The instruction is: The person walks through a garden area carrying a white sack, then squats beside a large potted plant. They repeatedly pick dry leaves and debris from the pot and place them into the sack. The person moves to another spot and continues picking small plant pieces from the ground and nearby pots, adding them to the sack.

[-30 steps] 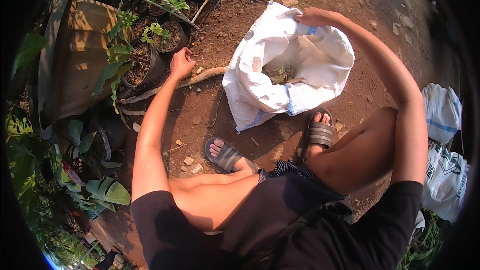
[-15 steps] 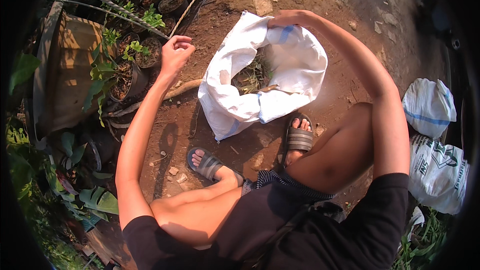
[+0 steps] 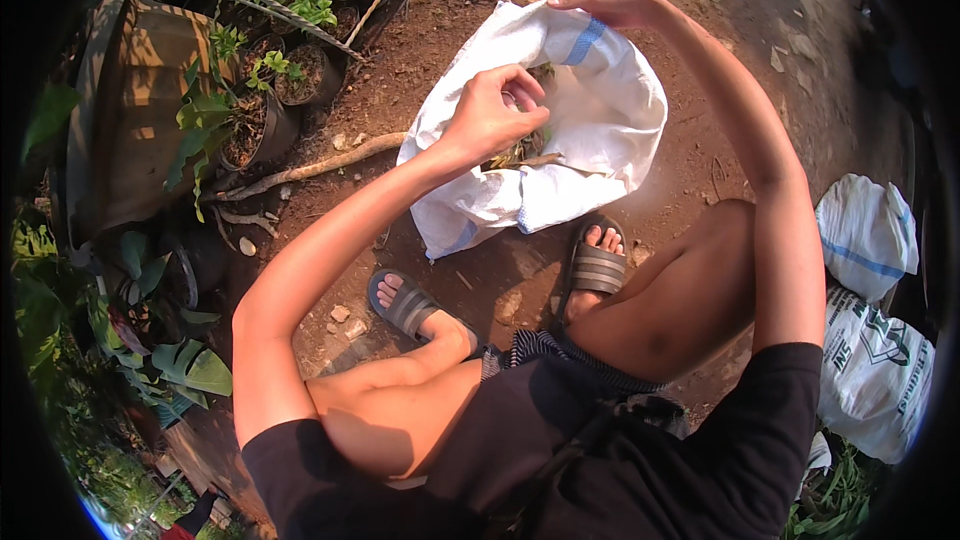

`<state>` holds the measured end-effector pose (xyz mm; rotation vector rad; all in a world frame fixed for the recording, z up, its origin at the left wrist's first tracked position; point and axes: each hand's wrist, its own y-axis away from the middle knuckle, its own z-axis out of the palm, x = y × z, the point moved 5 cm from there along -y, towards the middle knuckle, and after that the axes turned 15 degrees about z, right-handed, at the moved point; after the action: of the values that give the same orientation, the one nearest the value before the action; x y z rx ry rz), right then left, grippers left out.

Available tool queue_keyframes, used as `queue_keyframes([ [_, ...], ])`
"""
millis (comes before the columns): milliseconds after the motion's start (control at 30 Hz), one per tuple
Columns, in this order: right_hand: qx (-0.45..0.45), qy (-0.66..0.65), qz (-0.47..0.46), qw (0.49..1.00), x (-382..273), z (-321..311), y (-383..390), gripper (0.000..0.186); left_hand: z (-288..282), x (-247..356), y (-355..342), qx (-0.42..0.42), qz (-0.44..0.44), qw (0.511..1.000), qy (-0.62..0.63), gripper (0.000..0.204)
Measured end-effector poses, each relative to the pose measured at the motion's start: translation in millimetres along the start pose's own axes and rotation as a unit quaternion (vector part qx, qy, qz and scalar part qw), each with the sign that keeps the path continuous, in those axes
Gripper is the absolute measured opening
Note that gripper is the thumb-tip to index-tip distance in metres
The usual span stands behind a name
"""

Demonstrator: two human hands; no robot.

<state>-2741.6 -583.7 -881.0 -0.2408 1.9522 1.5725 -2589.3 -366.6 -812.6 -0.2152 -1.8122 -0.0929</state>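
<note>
A white woven sack (image 3: 610,125) with blue stripes stands on the dirt, its mouth gaping and its rim folded outward. Dry leaves and plant scraps (image 3: 520,153) show inside, along with a short brown stick across the near part of the opening. My left hand (image 3: 498,112) hovers over the mouth, fingers curled in toward the thumb; whatever they hold, if anything, is hidden. At the far rim, my right hand (image 3: 615,6) grips the sack's edge, fingers lying along it and the thumb out of sight.
Potted plants (image 3: 255,130) and a large weathered container (image 3: 150,110) stand on the left, with a twisted rope (image 3: 240,12) near them. A root (image 3: 330,165) crosses the ground. Two more white sacks (image 3: 870,240) lie at right. My sandalled feet (image 3: 598,270) are close to the sack.
My left hand has swung right, from beside the potted plants to above the sack's mouth. My right hand stays at the far rim, its fingers now straighter.
</note>
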Motion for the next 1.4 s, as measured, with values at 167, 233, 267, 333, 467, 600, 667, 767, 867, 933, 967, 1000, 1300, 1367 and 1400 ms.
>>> queue_keyframes([
  [167, 0.101, -0.106, -0.001, 0.989, 22, -27, -8, 0.067, 7, -22, 1, -0.034, -0.036, 0.999, 0.007, 0.027],
  [233, 0.143, -0.166, -0.025, 0.975, 35, -45, -10, 0.045, 6, -23, 0, -0.054, -0.05, 0.996, -0.042, 0.025],
  [267, 0.148, -0.158, -0.017, 0.976, 41, -54, -14, 0.039, 4, -21, 0, -0.041, -0.052, 0.998, -0.017, 0.026],
  [333, 0.187, -0.148, 0.025, 0.971, 53, -78, -23, 0.029, 1, -16, 1, -0.015, -0.063, 0.998, 0.014, 0.028],
  [467, 0.224, -0.196, 0.001, 0.955, 76, -110, -36, 0.016, -8, -8, 9, 0.007, -0.114, 0.989, 0.091, 0.03],
  [600, 0.235, -0.192, -0.009, 0.953, 89, -127, -40, 0.019, -22, 1, 21, 0.039, -0.14, 0.985, 0.091, 0.034],
  [667, 0.259, -0.158, 0.006, 0.953, 92, -130, -38, 0.031, -31, 4, 28, 0.05, -0.156, 0.983, 0.088, 0.036],
  [767, 0.346, -0.065, 0.024, 0.936, 92, -133, -34, 0.056, -50, 7, 31, 0.035, -0.13, 0.988, 0.078, 0.037],
  [867, 0.274, -0.036, 0.037, 0.96, 88, -126, -41, 0.072, -80, -2, 33, 0.041, -0.108, 0.987, 0.111, 0.039],
  [933, 0.214, -0.037, 0.05, 0.975, 88, -125, -47, 0.073, -106, -16, 31, 0.092, -0.107, 0.984, 0.109, 0.039],
  [967, 0.204, -0.039, 0.057, 0.976, 88, -126, -51, 0.072, -124, -25, 34, 0.126, -0.119, 0.978, 0.119, 0.029],
  [1000, 0.223, -0.052, 0.092, 0.969, 91, -131, -57, 0.071, -143, -33, 38, 0.158, -0.131, 0.97, 0.128, 0.02],
  [1300, 0.164, -0.075, -0.027, 0.983, 102, -164, -86, 0.022, -228, -106, 162, -0.047, -0.325, 0.924, -0.194, 0.048],
  [1367, 0.228, -0.056, 0.083, 0.969, 113, -168, -81, 0.029, -248, -131, 208, -0.094, -0.372, 0.897, -0.219, 0.051],
  [1400, 0.226, -0.062, 0.076, 0.969, 115, -163, -78, 0.027, -259, -144, 233, -0.1, -0.401, 0.88, -0.232, 0.052],
])
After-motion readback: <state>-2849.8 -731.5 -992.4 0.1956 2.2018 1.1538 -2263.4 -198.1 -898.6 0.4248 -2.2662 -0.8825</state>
